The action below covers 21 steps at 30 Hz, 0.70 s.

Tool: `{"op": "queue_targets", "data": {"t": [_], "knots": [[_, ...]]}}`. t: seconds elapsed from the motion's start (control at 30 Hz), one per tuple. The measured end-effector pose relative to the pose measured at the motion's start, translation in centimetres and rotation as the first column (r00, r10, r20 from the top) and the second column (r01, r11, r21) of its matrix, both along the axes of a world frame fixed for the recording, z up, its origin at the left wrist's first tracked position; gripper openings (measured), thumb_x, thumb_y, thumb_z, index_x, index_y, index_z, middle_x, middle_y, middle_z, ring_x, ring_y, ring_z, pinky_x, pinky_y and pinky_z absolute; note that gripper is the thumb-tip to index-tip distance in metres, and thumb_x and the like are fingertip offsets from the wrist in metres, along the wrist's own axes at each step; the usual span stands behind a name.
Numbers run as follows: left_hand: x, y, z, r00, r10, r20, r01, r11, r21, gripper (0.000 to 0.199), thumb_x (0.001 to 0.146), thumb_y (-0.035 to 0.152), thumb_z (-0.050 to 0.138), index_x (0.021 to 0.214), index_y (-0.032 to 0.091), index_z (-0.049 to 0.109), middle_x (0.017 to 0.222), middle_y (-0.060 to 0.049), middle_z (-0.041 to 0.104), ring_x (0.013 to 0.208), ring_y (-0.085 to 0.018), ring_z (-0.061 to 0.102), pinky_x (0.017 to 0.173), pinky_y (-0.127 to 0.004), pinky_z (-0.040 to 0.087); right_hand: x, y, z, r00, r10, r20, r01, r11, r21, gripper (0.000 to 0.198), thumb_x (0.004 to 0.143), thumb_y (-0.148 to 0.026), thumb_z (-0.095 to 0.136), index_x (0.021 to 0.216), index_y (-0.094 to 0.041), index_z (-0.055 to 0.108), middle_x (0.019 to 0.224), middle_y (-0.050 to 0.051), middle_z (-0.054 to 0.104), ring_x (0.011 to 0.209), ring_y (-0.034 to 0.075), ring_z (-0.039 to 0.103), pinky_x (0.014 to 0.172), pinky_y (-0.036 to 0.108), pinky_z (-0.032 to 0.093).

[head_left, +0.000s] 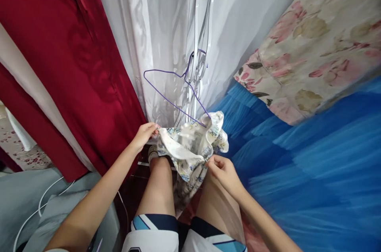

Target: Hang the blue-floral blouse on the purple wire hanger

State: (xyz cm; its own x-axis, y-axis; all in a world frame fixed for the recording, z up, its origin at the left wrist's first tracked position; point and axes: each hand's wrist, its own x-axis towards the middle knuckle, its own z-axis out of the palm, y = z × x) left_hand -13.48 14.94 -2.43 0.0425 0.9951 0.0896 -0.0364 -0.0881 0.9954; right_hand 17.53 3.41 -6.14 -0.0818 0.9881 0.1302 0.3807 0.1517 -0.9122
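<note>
A white garment with a blue and yellow floral print [190, 141] hangs partly on a purple wire hanger [169, 95]. One end of the hanger goes into the garment at its right shoulder side, while the other end is bare. My left hand [145, 135] pinches the garment's left edge. With closed fingers, my right hand [222, 168] grips the lower right end of its white-lined opening, which is stretched between both hands. White straps [195, 37] hang down at the hanger's hook. The lower part of the garment drops between my knees.
Red curtains [77, 65] hang at the left and a white curtain [166, 14] in front. To the right are a floral cloth [297, 57] and blue tulle [297, 164]. A grey cushioned seat [18, 196] with a white cable [41, 200] lies at lower left.
</note>
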Motion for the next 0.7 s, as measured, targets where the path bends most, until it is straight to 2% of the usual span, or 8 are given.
{"op": "queue_targets", "data": {"t": [0.1, 0.2, 0.33, 0.4, 0.5, 0.57, 0.63, 0.7], "knots": [[3.1, -3.3, 3.0, 0.974, -0.207, 0.093, 0.197, 0.974, 0.109, 0.03, 0.084, 0.044, 0.068, 0.084, 0.013, 0.068, 0.065, 0.0, 0.058, 0.064, -0.01, 0.055, 0.064, -0.019, 0.043, 2.1, -0.7, -0.3, 0.98, 0.124, 0.159, -0.11, 0.99, -0.091, 0.023, 0.081, -0.026, 0.057, 0.06, -0.018, 0.056, 0.052, -0.001, 0.055, 0.051, 0.013, 0.05, 0.052, 0.024, 0.038], [6.1, -6.8, 6.6, 0.92, -0.381, 0.088, 0.358, 0.911, 0.203, 0.029, 0.09, 0.042, 0.063, 0.084, 0.014, 0.067, 0.065, -0.001, 0.059, 0.063, -0.01, 0.055, 0.062, -0.02, 0.043, 1.8, -1.7, 1.8, 0.94, 0.236, 0.247, -0.223, 0.972, -0.08, 0.012, 0.079, -0.028, 0.065, 0.085, -0.018, 0.068, 0.074, 0.003, 0.068, 0.069, 0.019, 0.061, 0.066, 0.028, 0.048], [9.6, -11.1, 9.2, 0.851, -0.519, -0.079, 0.521, 0.815, 0.254, 0.027, 0.095, 0.038, 0.056, 0.091, 0.014, 0.068, 0.072, -0.003, 0.063, 0.067, -0.012, 0.059, 0.064, -0.022, 0.045, -1.0, -3.8, 5.3, 0.934, 0.307, 0.184, -0.325, 0.942, 0.079, 0.046, 0.076, -0.033, 0.076, 0.119, -0.021, 0.062, 0.114, 0.009, 0.066, 0.103, 0.027, 0.061, 0.092, 0.037, 0.049], [11.1, -12.4, 9.3, 0.834, -0.532, -0.147, 0.551, 0.79, 0.269, 0.025, 0.096, 0.036, 0.054, 0.093, 0.015, 0.068, 0.076, -0.004, 0.064, 0.071, -0.013, 0.06, 0.069, -0.024, 0.046, -2.5, -4.8, 6.6, 0.948, 0.318, 0.024, -0.319, 0.946, 0.058, 0.035, 0.085, -0.037, 0.068, 0.116, -0.02, 0.063, 0.11, 0.008, 0.067, 0.1, 0.025, 0.061, 0.09, 0.037, 0.05], [12.1, -12.8, 8.2, 0.858, -0.491, -0.15, 0.512, 0.803, 0.305, 0.024, 0.095, 0.034, 0.057, 0.111, 0.018, 0.066, 0.095, -0.006, 0.066, 0.087, -0.016, 0.061, 0.082, -0.027, 0.047, -3.4, -5.8, 7.8, 0.949, 0.2, -0.243, -0.215, 0.976, -0.038, 0.028, 0.095, -0.042, 0.054, 0.11, -0.02, 0.064, 0.104, 0.007, 0.067, 0.096, 0.022, 0.061, 0.089, 0.035, 0.051], [12.1, -12.6, 6.7, 0.853, -0.511, -0.102, 0.517, 0.806, 0.289, 0.039, 0.093, 0.035, 0.06, 0.13, 0.022, 0.055, 0.115, -0.009, 0.062, 0.107, -0.019, 0.058, 0.093, -0.03, 0.044, -2.7, -6.0, 8.5, 0.934, 0.113, -0.34, -0.159, 0.981, -0.111, 0.029, 0.092, -0.043, 0.057, 0.109, -0.02, 0.064, 0.104, 0.005, 0.068, 0.095, 0.021, 0.062, 0.088, 0.034, 0.051], [11.8, -12.5, 5.1, 0.762, -0.639, -0.105, 0.647, 0.743, 0.172, 0.046, 0.092, 0.039, 0.06, 0.134, 0.022, 0.051, 0.122, -0.009, 0.06, 0.113, -0.021, 0.056, 0.095, -0.031, 0.044, -0.9, -5.8, 9.3, 0.938, 0.029, -0.347, -0.096, 0.98, -0.177, 0.025, 0.086, -0.04, 0.065, 0.101, -0.02, 0.066, 0.094, 0.003, 0.069, 0.083, 0.019, 0.062, 0.078, 0.029, 0.052], [11.3, -12.9, 3.5, 0.63, -0.758, -0.171, 0.768, 0.641, -0.012, 0.042, 0.088, 0.047, 0.063, 0.118, 0.017, 0.061, 0.108, -0.007, 0.064, 0.097, -0.019, 0.059, 0.082, -0.028, 0.047, 1.8, -5.1, 10.5, 0.963, -0.025, -0.269, -0.023, 0.984, -0.174, 0.016, 0.078, -0.033, 0.07, 0.084, -0.018, 0.066, 0.075, 0.0, 0.065, 0.066, 0.015, 0.056, 0.061, 0.024, 0.048]]}}
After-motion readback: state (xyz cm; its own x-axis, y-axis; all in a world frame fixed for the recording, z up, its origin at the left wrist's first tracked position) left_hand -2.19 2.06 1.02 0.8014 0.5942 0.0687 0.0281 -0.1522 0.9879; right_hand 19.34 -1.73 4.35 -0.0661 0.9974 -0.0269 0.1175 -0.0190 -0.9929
